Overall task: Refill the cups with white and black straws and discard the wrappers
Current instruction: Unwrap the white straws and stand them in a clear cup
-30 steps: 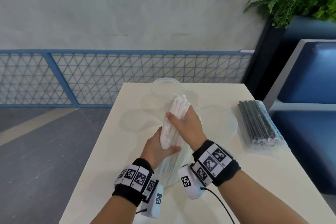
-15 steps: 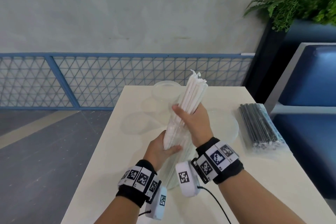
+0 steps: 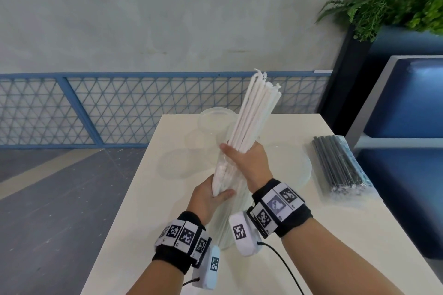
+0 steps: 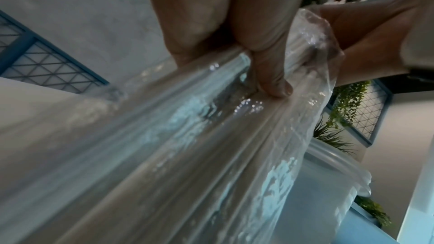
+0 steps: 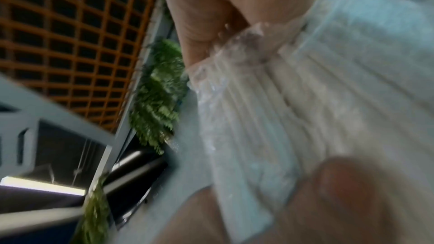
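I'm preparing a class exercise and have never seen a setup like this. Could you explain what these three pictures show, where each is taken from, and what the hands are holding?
No robot here: a person wears a camera on the head and one on each wrist. The head view looks down at a white table. The right hand grips a bundle of white straws, drawing it from a clear wrapper that the left hand holds. The wrist views show the same grips close up, blurred. On the table lie clear plastic cups and a wrapped pack of black straws.
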The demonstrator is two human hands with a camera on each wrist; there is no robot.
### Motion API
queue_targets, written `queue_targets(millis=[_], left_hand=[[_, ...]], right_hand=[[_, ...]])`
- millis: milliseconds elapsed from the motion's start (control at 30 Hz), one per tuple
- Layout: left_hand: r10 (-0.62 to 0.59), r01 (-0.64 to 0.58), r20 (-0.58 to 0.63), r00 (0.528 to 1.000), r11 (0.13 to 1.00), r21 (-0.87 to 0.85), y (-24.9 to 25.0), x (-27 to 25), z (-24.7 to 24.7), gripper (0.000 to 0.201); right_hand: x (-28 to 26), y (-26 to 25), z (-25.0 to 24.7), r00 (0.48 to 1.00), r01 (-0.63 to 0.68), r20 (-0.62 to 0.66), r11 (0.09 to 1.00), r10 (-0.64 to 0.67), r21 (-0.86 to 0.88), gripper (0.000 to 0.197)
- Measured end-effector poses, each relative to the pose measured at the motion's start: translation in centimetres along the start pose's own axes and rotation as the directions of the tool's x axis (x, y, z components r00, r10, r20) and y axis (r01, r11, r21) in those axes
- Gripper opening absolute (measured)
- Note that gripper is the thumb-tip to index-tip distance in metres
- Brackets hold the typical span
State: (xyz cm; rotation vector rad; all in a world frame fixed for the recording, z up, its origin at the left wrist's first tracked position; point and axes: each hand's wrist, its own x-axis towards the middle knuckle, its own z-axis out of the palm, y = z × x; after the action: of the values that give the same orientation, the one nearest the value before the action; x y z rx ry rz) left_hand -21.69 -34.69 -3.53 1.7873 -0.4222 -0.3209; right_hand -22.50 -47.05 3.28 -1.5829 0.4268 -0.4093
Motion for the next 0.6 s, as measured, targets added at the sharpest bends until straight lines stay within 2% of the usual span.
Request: queue_targets(millis=[133,333,600], left_hand=[[-0.024,0.024,-0.029,0.999,0.999,0.021,-0.4,0.3,0.0,0.014],[-0.038,0.040,-0.097,0.995,0.999,0.019,-1.1,0.6,-1.1,0.014],[-0.050,0.052,-0.144,0.988,0.999,0.010,-1.2,1.0,-1.2,0.011]], right_hand=[[0.6,-1.8,-0.7,0.995,0.010,-0.103,0.973,0.014,0.230,0.013],[1.7,-3.3,-2.4,0.978,0.064,-0.203,0.856,0.048,0.512,0.008],[2.7,-3.3,-4.6,0.942,0.080,-0.297,0.754,0.157,0.652,0.008]])
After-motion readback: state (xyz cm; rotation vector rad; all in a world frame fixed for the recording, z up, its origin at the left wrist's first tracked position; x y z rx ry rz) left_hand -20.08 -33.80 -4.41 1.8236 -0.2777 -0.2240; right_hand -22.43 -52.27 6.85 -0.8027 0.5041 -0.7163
